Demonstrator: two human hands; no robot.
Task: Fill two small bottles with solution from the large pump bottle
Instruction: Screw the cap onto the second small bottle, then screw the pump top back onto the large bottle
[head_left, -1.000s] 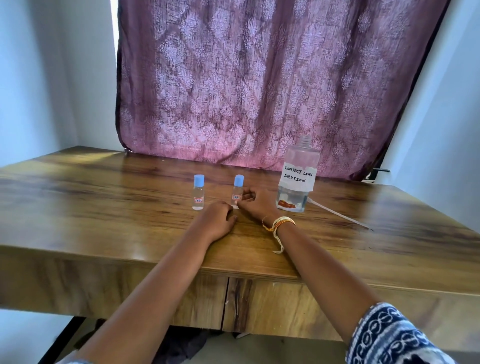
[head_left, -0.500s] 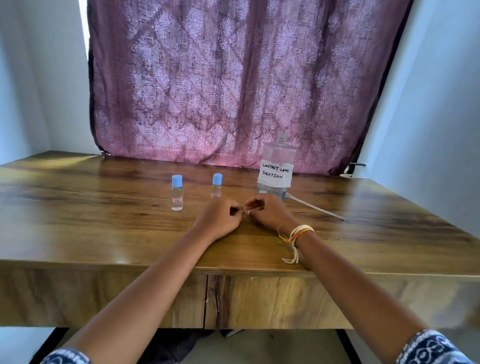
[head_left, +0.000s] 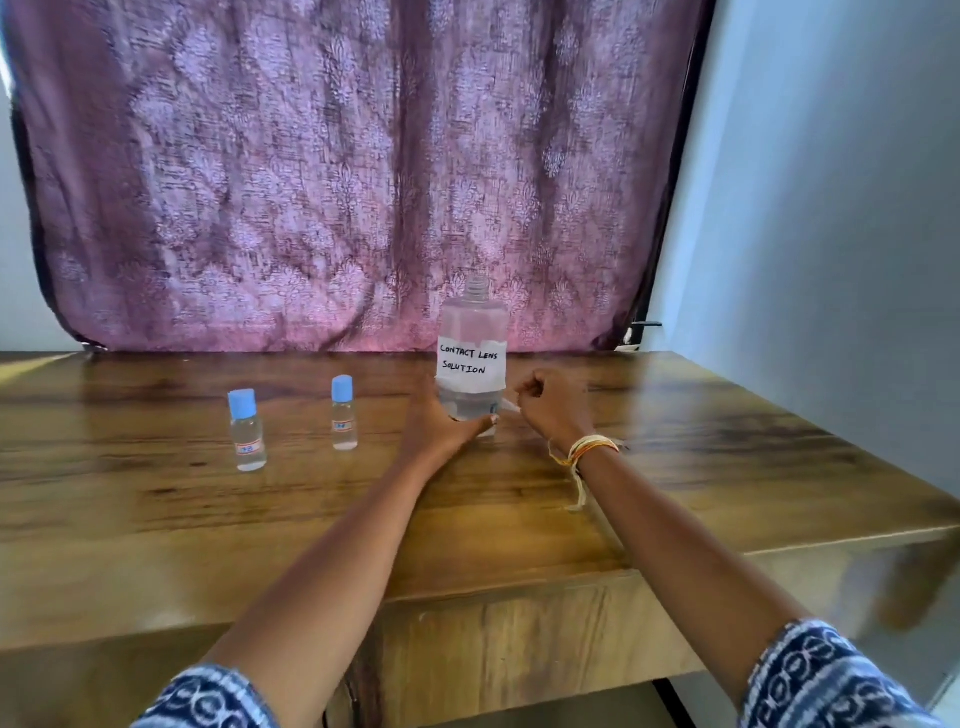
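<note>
The large bottle (head_left: 472, 358) stands upright on the wooden table (head_left: 727, 467), toward the far edge and right of centre. It is clear plastic, round-bodied, with a threaded open neck and no pump fitted. A white paper label, torn along its top edge, is hand-lettered "CONTACT LENS SOLUTION". Clear liquid fills only the lowest part of the body.

The left hand (head_left: 441, 428) grips the bottle at its base — thumb across the near side, the other fingers hidden behind the bottle. The right hand (head_left: 550, 402) sits just beside the bottle on its right, fingers curled tight into a fist; a thin pale strip shows at the fingertips, but whether it is pinched cannot be told. A bundle of yellow and orange threads (head_left: 587, 452) circles the right wrist, with a loose end trailing on the table.

Two small bottles stand upright to the left, well apart from each other: the left small bottle (head_left: 248, 431) nearer the front, the right small bottle (head_left: 344, 413) further back. Both are clear, cylindrical, blue-capped, with small labels whose print is too blurred to read.

The tabletop is glossy, streaked brown grain. A mauve patterned curtain (head_left: 337, 182) hangs behind — coarse weave, light showing through. Sleeves are blue-and-white print.
</note>
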